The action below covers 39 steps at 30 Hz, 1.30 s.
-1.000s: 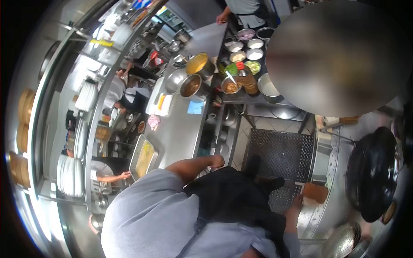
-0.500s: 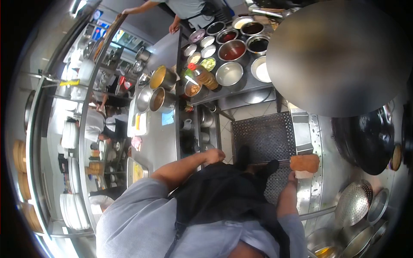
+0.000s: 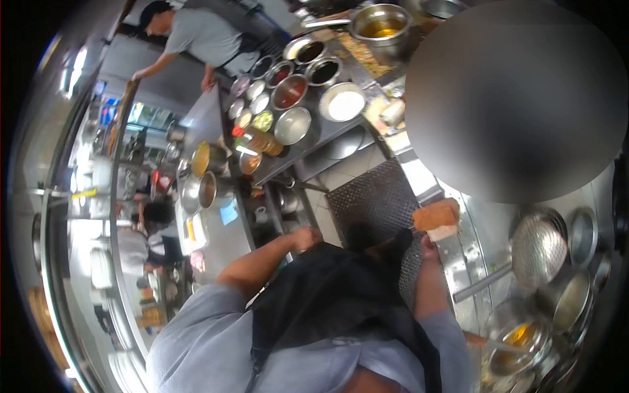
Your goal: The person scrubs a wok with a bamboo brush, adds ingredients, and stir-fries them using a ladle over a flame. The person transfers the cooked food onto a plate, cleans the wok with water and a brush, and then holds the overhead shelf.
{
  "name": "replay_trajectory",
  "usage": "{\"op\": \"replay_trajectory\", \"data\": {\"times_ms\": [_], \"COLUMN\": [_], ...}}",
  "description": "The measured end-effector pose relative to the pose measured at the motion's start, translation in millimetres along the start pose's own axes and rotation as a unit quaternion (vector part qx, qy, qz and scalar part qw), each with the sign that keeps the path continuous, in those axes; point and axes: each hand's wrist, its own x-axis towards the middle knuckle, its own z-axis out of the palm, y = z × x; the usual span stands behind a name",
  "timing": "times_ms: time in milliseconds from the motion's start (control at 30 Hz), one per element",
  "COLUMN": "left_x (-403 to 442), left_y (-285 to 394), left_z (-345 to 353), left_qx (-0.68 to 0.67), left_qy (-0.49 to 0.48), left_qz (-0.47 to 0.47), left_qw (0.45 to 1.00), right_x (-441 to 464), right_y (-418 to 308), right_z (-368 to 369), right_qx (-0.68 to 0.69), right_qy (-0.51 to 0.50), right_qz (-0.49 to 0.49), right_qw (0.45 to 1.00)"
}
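My left hand (image 3: 306,238) hangs near my waist, just above the black apron (image 3: 321,295), with its fingers curled closed. No object sticks out of it. My right hand (image 3: 429,250) is at the stove edge, at the lower side of an orange-brown block-like pad with a pale underside (image 3: 436,217), possibly a folded cloth. The fingers are mostly hidden there, so I cannot tell whether they grip the pad. A perforated metal strainer (image 3: 538,252) lies to the right, its handle pointing back toward my right forearm.
Metal bowls of sauces (image 3: 289,92) and an oil bottle (image 3: 262,141) stand on the prep table ahead. Pots (image 3: 208,190) line the left counter. Lower right is a pot with yellow liquid (image 3: 522,340). A person (image 3: 203,39) stands at the back. A grey blur covers the upper right.
My view has turned, so the tables and bowls appear further left and tilted. More of the person at the back shows. The wok on the right is no longer visible. Both hands keep about their places.
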Motion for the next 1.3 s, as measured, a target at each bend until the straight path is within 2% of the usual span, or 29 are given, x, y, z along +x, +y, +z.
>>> {"op": "replay_trajectory", "data": {"times_ms": [33,67,133,167,233,267,300,333,400,433,533,600,633,667,733,800,867,933,1000,1033,1067,1133,1167,1233,1300], "left_x": [-0.3,5.6,16.7,28.2,49.4,60.8,64.1,75.6,99.5,109.5,113.1,123.4,135.6,140.1,145.9,157.4,172.0,187.9,201.1,205.4,215.8,218.3,213.8,219.3,226.6], "left_y": [23.4,39.2,59.6,62.6,76.4,86.3,109.8,124.3,153.0,172.7,252.4,294.1,309.2,327.0,358.0,376.6,381.2,385.1,385.9,387.4,384.4,376.5,373.8,369.6,369.0], "left_z": [-13.2,-21.1,-32.8,-33.1,-42.0,-44.7,-58.4,-65.0,-76.9,-84.8,-127.5,-151.5,-158.6,-166.0,-176.3,-179.1,-184.2,-189.3,-204.2,-207.3,-204.0,-210.1,-216.5,-220.3,-222.6], "left_qx": [-0.05,-0.04,-0.063,-0.082,-0.094,-0.118,-0.085,-0.081,-0.135,-0.143,-0.113,-0.12,-0.107,-0.11,-0.076,-0.043,-0.008,0.025,0.034,0.046,0.021,0.024,0.026,0.034,0.032], "left_qy": [-0.007,-0.017,0.016,0.043,0.049,0.058,0.057,0.048,0.043,0.065,0.133,0.145,0.168,0.164,0.269,0.28,0.289,0.268,0.266,0.269,0.317,0.307,0.296,0.284,0.282], "left_qz": [-0.055,-0.034,-0.022,0.017,0.066,0.101,0.124,0.144,0.211,0.245,0.35,0.413,0.47,0.481,0.558,0.54,0.518,0.499,0.501,0.504,0.507,0.499,0.499,0.5,0.49], "left_qw": [0.997,0.998,0.998,0.996,0.992,0.986,0.987,0.985,0.967,0.957,0.92,0.891,0.86,0.854,0.781,0.792,0.805,0.824,0.823,0.819,0.801,0.81,0.814,0.818,0.824], "right_x": [9.9,-21.9,-94.4,-107.2,-150.9,-168.4,-186.0,-207.2,-254.0,-273.3,-330.8,-362.1,-376.1,-382.5,-395.7,-405.2,-413.5,-411.5,-402.4,-399.7,-397.3,-393.2,-390.2,-385.1,-377.5], "right_y": [-11.7,-4.6,13.0,9.4,-2.2,-11.5,-20.3,-27.1,-39.9,-46.7,-66.5,-67.3,-66.4,-64.4,-62.5,-44.1,-7.8,15.2,8.5,-7.6,-28.4,-57.2,-60.3,-44.3,-19.6], "right_z": [-62.8,-27.4,55.9,54.0,28.9,16.9,8.1,7.5,18.1,23.3,35.6,51.8,66.0,73.9,85.4,128.2,205.9,272.4,289.8,279.5,265.0,259.7,271.6,311.2,336.3], "right_qx": [0.015,-0.012,-0.079,-0.066,-0.223,-0.248,-0.272,-0.262,-0.259,-0.249,-0.201,-0.173,-0.127,-0.123,-0.078,-0.036,0.007,-0.028,-0.06,-0.071,-0.081,-0.086,-0.07,-0.099,-0.12], "right_qy": [0.054,0.148,0.336,0.333,0.32,0.332,0.345,0.35,0.425,0.43,0.435,0.431,0.389,0.388,0.284,0.275,0.266,0.135,0.182,0.171,0.16,0.247,0.249,0.281,0.266], "right_qz": [0.048,0.022,-0.014,-0.027,-0.022,-0.025,-0.03,-0.05,-0.105,-0.123,-0.261,-0.346,-0.387,-0.399,-0.5,-0.518,-0.531,-0.516,-0.519,-0.512,-0.509,-0.511,-0.522,-0.58,-0.604], "right_qw": [0.997,0.989,0.938,0.94,0.92,0.91,0.898,0.898,0.861,0.859,0.838,0.815,0.826,0.821,0.814,0.81,0.804,0.845,0.833,0.838,0.842,0.819,0.813,0.758,0.742]}}
